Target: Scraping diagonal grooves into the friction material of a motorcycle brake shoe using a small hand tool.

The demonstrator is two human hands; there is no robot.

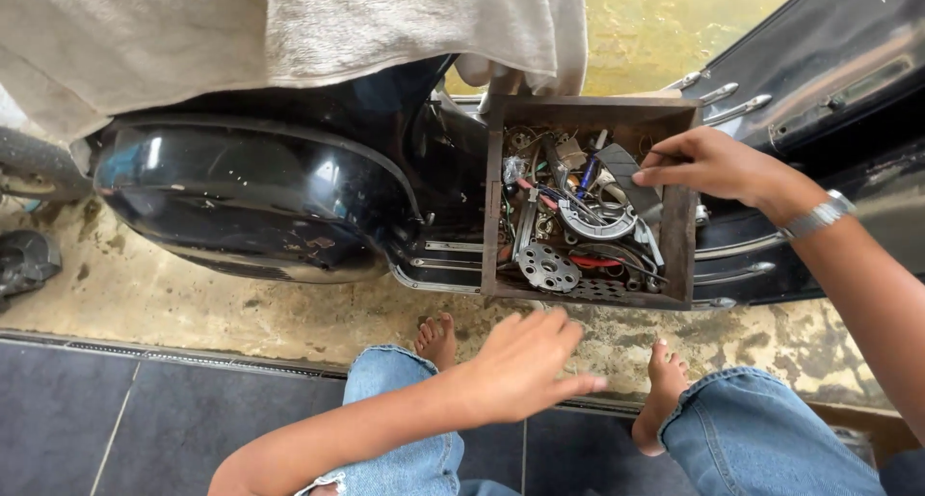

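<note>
While the left hand (525, 366) hovers spread and empty just below the wooden box (682, 236) of metal parts on the scooter's footboard (438, 265), the right hand (708, 163) reaches inside, fingers pressed together.

A repair spot on a stained concrete floor (241, 313). A black scooter (260, 197) stands there, beside a wooden box (679, 236) of metal parts.

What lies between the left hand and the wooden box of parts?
In the head view, only bare stained concrete floor separates the left hand from the wooden box.
</note>
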